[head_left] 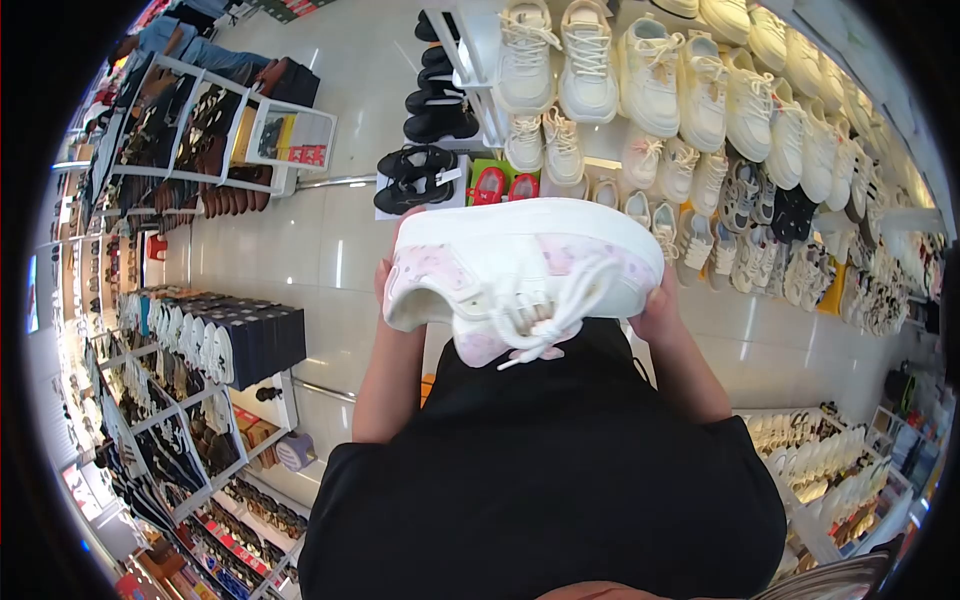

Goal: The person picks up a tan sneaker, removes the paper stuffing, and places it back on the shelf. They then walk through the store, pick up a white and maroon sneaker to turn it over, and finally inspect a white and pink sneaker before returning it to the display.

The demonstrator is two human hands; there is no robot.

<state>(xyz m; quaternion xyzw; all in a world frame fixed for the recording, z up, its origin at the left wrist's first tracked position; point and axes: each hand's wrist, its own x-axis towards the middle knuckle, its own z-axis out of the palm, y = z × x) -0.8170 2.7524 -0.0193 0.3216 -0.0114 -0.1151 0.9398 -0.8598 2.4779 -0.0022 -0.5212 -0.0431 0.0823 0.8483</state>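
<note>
Head view: both hands grip a white chunky-soled sneaker with pink panels and white laces (520, 275), held sideways at chest height; left hand (385, 275) clasps its heel, right hand (660, 305) its toe. Far shelves of cream sneakers (700, 90) stand beyond, untouched.

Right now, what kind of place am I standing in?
Most likely a shoe shop. Rows of cream sneakers fill the display shelves, more racks of dark shoes line the aisle, and both hands hold a white and pink sneaker.

sneaker (520, 275) between both hands, shoe shelves (700, 90) behind
</note>
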